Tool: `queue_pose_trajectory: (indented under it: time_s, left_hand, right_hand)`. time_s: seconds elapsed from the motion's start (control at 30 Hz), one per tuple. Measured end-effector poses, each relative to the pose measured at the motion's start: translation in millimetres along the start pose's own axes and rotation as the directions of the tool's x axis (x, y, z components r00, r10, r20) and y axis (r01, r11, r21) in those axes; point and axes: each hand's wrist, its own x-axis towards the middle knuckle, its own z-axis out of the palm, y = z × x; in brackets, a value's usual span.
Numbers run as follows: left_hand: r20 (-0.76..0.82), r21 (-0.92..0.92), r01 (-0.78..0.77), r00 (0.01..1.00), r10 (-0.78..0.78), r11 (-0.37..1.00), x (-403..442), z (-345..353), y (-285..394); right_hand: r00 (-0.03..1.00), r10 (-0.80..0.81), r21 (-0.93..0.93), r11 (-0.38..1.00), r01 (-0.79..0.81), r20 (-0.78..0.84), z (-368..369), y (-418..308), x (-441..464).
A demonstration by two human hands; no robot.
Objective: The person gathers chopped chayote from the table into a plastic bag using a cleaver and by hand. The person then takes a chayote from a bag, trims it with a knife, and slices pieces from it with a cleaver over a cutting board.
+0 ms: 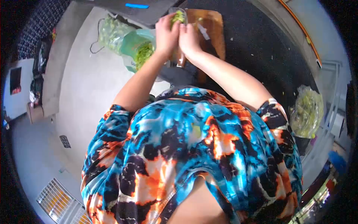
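Note:
Both my hands meet at a small clear container point(181, 11) with chopped green vegetable point(178, 17) in it, by the near-left corner of a wooden cutting board point(218, 22). My left hand point(166, 33) curls its fingers round the container's left side. Against its near side rests my right hand point(188, 39), fingers closed together and partly hidden. A knife with a pale blade point(203, 32) lies on the board. Below my wrists a brown handle point(181, 59) shows; what it belongs to is hidden. Left of my left forearm is a green bowl or bag point(131, 40) holding cut greens point(143, 55).
A clear plastic bag of greens point(113, 33) sits at the left. Another bag of greens point(307, 112) lies on the dark tabletop point(257, 44) at the right. A blue strip-like object point(137, 6) is at the far edge. Small scraps dot the tabletop.

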Motion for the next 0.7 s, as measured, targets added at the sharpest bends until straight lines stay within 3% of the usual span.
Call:
queue_pose_trajectory:
  time_s: [0.07, 0.17, 0.2, 0.23, 0.3, 0.33, 0.43, 0.5, 0.57, 0.6, 0.63, 0.67, 0.7]
  left_hand:
    - [-0.069, -0.045, 0.034, 0.997, -0.037, 0.998, -19.1, -18.6, -3.9]
    - [-0.164, 0.097, 0.086, 0.984, -0.069, 0.992, -41.7, -22.5, -22.5]
    - [-0.174, 0.110, 0.064, 0.984, -0.044, 0.992, -89.9, 63.8, -13.3]
    - [-0.159, 0.161, 0.099, 0.985, -0.073, 0.982, -94.2, 71.9, -39.7]
    - [-0.082, 0.215, 0.285, 0.958, -0.273, 0.934, -99.8, 71.2, -67.2]
    - [-0.042, 0.156, 0.343, 0.939, -0.341, 0.926, -102.2, 74.0, -108.6]
    - [-0.038, 0.142, 0.579, 0.813, -0.580, 0.803, -114.2, 62.4, -127.2]
    - [0.047, 0.025, 0.512, 0.857, -0.512, 0.859, -130.8, 66.5, -201.0]
    - [0.116, -0.056, 0.671, 0.740, -0.662, 0.740, -136.7, 63.3, -180.2]
    - [0.256, -0.253, 0.795, 0.605, -0.754, 0.551, -142.0, 66.3, -194.0]
    - [0.314, -0.510, 0.777, 0.567, -0.761, 0.369, -154.1, 74.6, -203.3]
    - [0.377, -0.580, 0.782, 0.505, -0.777, 0.227, -174.9, 69.2, -208.7]
    - [0.460, -0.603, 0.769, 0.552, -0.695, 0.212, -189.0, 64.6, -231.4]
  right_hand:
    - [0.996, -0.019, 0.027, 0.999, 0.017, 0.084, 6.0, -4.4, -19.5]
    - [0.963, 0.045, -0.084, 0.996, -0.024, 0.264, 10.5, 8.7, -21.2]
    - [0.972, 0.045, -0.106, 0.994, -0.020, 0.231, -55.8, 84.7, -23.6]
    - [0.966, 0.088, -0.100, 0.993, -0.065, 0.243, -56.9, 98.6, -17.9]
    - [0.969, 0.105, -0.140, 0.987, -0.074, 0.224, -62.3, 112.7, -5.4]
    - [0.969, 0.117, -0.164, 0.983, -0.082, 0.216, -64.3, 116.7, -1.6]
    - [0.947, 0.192, 0.107, 0.969, -0.225, 0.256, -76.4, 119.0, 4.6]
    - [0.936, 0.208, 0.355, 0.884, -0.304, 0.284, -90.9, 140.3, 12.8]
    - [0.910, 0.222, 0.493, 0.782, -0.381, 0.350, -141.5, 140.8, 6.5]
    - [0.912, 0.208, 0.561, 0.733, -0.385, 0.354, -163.5, 157.9, 8.4]
    - [0.907, 0.263, 0.611, 0.673, -0.416, 0.328, -189.0, 172.3, 9.3]
    - [0.892, 0.304, 0.650, 0.610, -0.453, 0.336, -218.8, 183.3, 0.8]
    - [0.915, 0.305, 0.667, 0.627, -0.402, 0.265, -252.1, 200.5, -8.7]
